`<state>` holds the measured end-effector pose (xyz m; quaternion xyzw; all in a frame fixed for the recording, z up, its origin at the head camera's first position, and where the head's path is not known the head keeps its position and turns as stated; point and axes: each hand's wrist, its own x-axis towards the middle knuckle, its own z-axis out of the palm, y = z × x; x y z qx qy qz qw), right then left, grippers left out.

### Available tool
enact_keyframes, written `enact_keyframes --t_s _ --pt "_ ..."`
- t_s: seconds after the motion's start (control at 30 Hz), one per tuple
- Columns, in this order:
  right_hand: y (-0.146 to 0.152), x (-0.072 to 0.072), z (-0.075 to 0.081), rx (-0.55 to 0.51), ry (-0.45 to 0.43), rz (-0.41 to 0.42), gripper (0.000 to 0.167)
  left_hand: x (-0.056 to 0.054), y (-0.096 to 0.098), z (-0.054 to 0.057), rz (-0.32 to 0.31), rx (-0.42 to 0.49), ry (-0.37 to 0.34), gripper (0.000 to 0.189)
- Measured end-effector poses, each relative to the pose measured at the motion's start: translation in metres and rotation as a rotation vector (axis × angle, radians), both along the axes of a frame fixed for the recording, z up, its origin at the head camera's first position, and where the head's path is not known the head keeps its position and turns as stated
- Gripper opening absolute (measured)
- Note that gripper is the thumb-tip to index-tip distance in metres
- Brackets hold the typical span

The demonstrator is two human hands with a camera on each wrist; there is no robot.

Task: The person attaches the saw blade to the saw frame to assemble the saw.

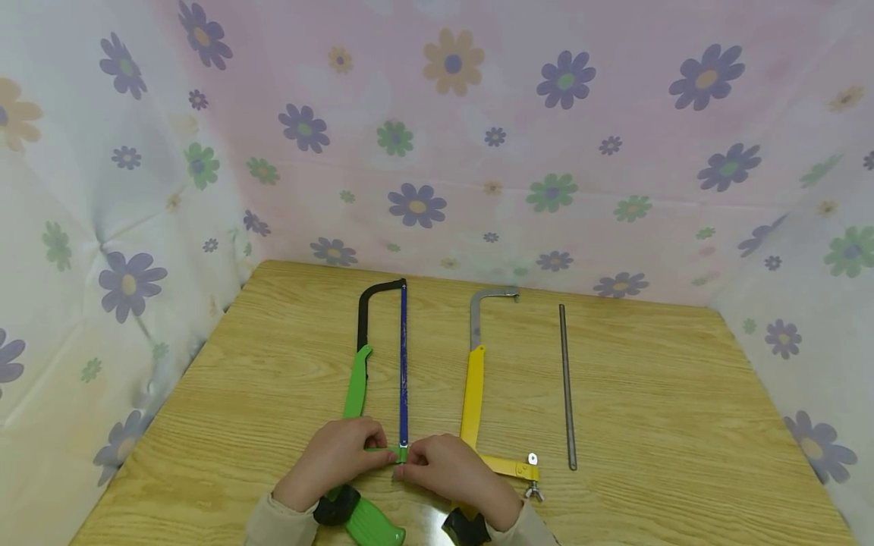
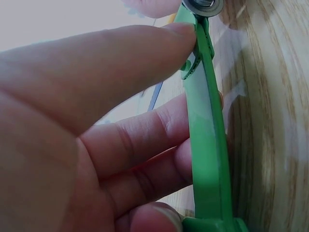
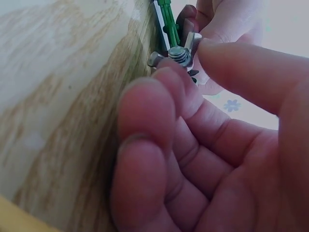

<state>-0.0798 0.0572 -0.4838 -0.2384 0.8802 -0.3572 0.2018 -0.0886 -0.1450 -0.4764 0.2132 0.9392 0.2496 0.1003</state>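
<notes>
Flowered cloth (image 1: pixel 505 250) screens 3 sides of the wood-grain table (image 1: pixel 655 394). The green hacksaw (image 1: pixel 356 383) lies with its tip near the back edge; the left hand (image 1: pixel 332 459) grips its green arm while the right hand (image 1: pixel 459 472) pinches its wing nut (image 3: pixel 178 55). Nearer the right edge lie the yellow hacksaw (image 1: pixel 473 394) and 1 grey blade (image 1: pixel 567 387).

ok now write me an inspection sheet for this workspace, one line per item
Surface: wood-grain tabletop
Job's things: green hacksaw with blue blade spanning it; wing nut at its near end
Clutter: yellow hacksaw frame, no blade fitted; loose grey blade to its right
Hands: left hand grips the green hacksaw; right hand pinches the wing nut
Cables: nothing seen
Surroundings: floral cloth behind and at both sides
</notes>
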Motion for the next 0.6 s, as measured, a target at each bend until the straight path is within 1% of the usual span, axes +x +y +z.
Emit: enact_keyframes --t_s 0.3,0.47,0.6 --pt "-0.0014 0.0022 0.0039 0.018 0.019 -0.013 0.040 0.0000 -0.0003 -0.0014 0.000 0.007 -0.002 0.023" --pt "-0.0018 0.0026 0.0045 0.020 0.022 -0.015 0.037 -0.0005 -0.0005 -0.0018 -0.001 0.004 0.003 0.023" --pt "-0.0010 0.0021 0.0042 0.024 0.031 0.004 0.035 -0.0006 -0.0008 -0.0023 -0.002 0.002 0.003 0.024"
